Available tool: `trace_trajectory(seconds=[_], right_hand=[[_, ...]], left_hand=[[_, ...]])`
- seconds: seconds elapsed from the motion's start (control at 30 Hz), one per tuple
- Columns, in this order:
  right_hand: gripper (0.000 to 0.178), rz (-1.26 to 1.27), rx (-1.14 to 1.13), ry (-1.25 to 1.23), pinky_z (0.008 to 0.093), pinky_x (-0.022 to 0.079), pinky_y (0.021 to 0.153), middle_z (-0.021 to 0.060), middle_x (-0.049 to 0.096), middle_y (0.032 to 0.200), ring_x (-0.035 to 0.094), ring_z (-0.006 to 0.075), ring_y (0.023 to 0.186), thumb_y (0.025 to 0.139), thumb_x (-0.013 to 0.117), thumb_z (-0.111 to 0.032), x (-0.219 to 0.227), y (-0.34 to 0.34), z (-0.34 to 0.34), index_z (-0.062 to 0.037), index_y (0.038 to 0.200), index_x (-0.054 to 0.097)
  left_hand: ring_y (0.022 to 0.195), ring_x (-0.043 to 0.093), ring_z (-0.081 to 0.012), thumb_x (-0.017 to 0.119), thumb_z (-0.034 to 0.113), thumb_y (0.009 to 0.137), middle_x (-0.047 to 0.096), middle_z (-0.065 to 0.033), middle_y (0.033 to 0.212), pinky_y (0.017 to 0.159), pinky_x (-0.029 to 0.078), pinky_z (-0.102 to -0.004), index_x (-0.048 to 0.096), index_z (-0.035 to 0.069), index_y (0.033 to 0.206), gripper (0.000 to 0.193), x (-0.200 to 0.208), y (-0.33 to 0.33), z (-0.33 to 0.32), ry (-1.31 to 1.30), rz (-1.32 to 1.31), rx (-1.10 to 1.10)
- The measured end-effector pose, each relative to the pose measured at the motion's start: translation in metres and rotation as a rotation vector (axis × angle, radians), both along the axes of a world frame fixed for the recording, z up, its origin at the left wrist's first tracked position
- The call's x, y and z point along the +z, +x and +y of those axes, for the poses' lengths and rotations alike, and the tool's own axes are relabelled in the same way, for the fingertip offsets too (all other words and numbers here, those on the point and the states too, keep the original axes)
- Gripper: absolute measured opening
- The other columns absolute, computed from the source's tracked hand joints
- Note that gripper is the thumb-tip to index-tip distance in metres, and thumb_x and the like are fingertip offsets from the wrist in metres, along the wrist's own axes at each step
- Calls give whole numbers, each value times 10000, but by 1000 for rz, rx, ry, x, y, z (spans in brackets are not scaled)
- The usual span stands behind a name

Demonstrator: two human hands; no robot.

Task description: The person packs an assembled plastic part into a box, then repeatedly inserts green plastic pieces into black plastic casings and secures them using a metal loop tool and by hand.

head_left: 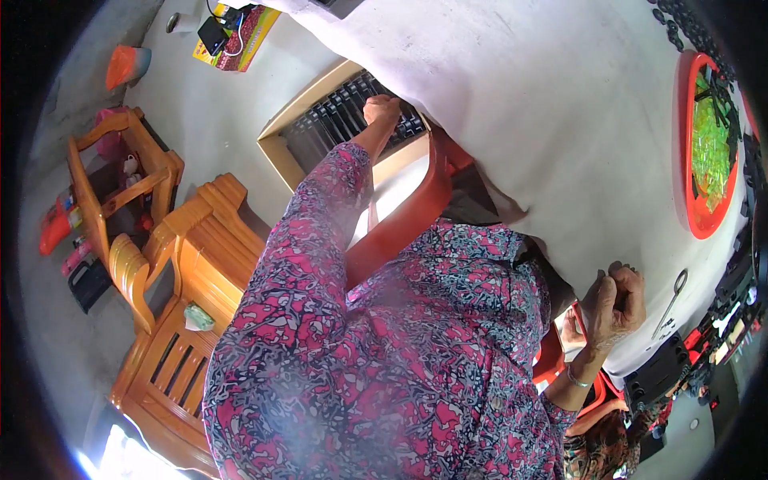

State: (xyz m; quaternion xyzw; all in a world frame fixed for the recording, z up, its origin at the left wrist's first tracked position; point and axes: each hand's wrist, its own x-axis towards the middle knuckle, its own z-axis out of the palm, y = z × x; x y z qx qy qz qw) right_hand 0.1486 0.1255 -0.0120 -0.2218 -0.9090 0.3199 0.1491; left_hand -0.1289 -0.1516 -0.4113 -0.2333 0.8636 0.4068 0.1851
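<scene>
My left arm, in a pink, black and grey patterned sleeve, reaches out to a cardboard box (280, 158) filled with rows of black plastic parts (332, 112). My left hand (382, 110) is closed above the parts at the box's near right side. What its fingers hold, if anything, is hidden. On the right, my right hand (622, 302) is raised by the edge of the white-covered table (544, 104). Its fingers are curled together, with a small dark bit at their tips that I cannot name. A pair of scissors (672, 300) lies beyond it on the table.
A red tray (698, 224) of green clear pieces and black strips stands at the table's right. Black parts (680, 20) lie at the far right corner. A red curved plastic edge (408, 228) runs beside my left arm. Wooden chairs (204, 240) stand at left. Another person (600, 448) sits lower right.
</scene>
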Motion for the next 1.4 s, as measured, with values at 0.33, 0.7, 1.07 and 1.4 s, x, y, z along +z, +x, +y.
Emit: trace_trajectory(seconds=[0.33,0.7,1.07,1.4], right_hand=[[153,-2,-17,-37,309,410,603,98,607,765,537,222,676,868,685,-135,-3,1,1,1,857,614],[192,-120,-94,19,339,414,613,106,593,742,537,245,674,861,686,-168,5,6,0,1,820,606],[258,-98,-106,64,348,374,583,95,546,695,490,259,629,867,677,-235,6,4,-5,-5,790,592],[291,-71,-62,91,342,376,568,86,532,692,482,229,606,874,660,-278,8,1,-4,-4,803,588]], left_hand=[[844,738,-234,745,270,760,749,-126,922,757,580,-349,769,89,872,214,-14,-86,13,-430,-1392,-154],[655,722,-153,740,343,842,755,-72,864,604,587,-309,724,47,942,312,-30,-98,26,-331,-1483,-198],[651,722,-162,723,341,858,752,-70,855,570,586,-312,716,51,968,310,-31,-69,45,-196,-1618,-84],[648,722,-170,708,339,872,748,-68,848,540,585,-314,708,55,992,309,-20,-72,71,-42,-1664,120]])
